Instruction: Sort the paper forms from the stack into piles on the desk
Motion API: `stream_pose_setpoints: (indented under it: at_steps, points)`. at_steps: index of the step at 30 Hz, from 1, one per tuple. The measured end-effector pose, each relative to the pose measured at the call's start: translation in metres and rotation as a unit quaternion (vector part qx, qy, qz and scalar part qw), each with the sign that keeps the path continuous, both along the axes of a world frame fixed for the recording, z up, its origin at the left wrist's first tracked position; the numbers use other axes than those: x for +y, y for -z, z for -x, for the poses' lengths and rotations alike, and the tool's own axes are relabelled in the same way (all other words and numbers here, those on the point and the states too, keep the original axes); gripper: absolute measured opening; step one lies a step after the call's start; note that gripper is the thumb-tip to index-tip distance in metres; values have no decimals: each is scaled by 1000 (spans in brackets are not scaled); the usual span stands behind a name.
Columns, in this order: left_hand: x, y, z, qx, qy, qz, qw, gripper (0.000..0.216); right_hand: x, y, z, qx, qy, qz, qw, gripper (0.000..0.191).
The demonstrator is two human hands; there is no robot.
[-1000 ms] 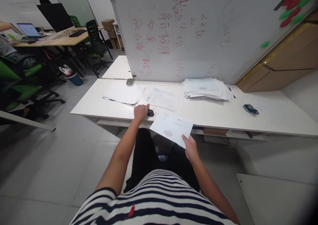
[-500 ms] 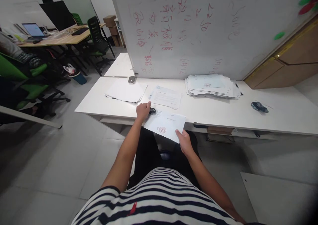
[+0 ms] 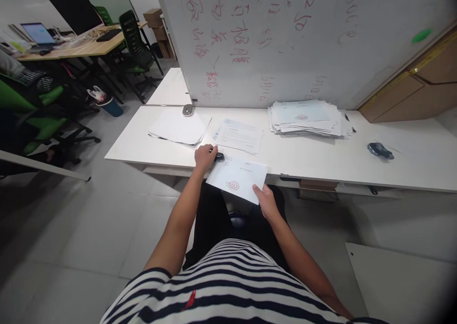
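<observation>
My left hand (image 3: 206, 156) is closed around a small black stapler (image 3: 219, 156), whose nose reaches over the top left corner of a printed sheet (image 3: 243, 171). That sheet carries a round red stamp and juts over the desk's front edge above my lap. At its lower right edge, my right hand (image 3: 266, 200) pinches the paper, thumb on top. Beyond the stapler lie a few printed papers (image 3: 240, 137), slightly fanned. A stack of white paper (image 3: 180, 127) rests to their left.
A thick pile of papers (image 3: 307, 119) sits against the whiteboard (image 3: 264, 43) behind the white desk (image 3: 321, 159). On the right are a dark blue object (image 3: 380, 150) and a cardboard box (image 3: 410, 97). A grey and white mouse-like object (image 3: 187, 110) stands at the back left.
The view has shifted slightly, so the desk and whiteboard sit a little differently. Both hands keep their grip, with the stapler still at the sheet's corner.
</observation>
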State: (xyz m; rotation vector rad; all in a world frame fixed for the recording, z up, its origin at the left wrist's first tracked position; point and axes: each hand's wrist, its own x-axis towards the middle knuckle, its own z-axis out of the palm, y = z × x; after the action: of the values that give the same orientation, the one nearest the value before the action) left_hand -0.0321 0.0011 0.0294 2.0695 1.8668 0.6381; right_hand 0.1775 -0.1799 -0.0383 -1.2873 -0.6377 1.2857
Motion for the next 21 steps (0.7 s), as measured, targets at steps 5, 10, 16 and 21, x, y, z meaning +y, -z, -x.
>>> stream_pose_setpoints:
  at_steps: [5,10,16,21]
  points:
    - [2,-1,-3,12,-4,-3,1000,36,8,-6,-11,-6,-2,-8,1000,53]
    - [4,-2,-3,11,-2,10,1000,33,20,-14,-25,-13,-3,-6,1000,54]
    - [0,-1,-11,55,-11,-5,998,30,15,-10,-22,-26,-4,7,1000,49]
    - [-1,4,-11,83,-18,-24,996,36,8,-5,-14,-26,7,9,1000,53]
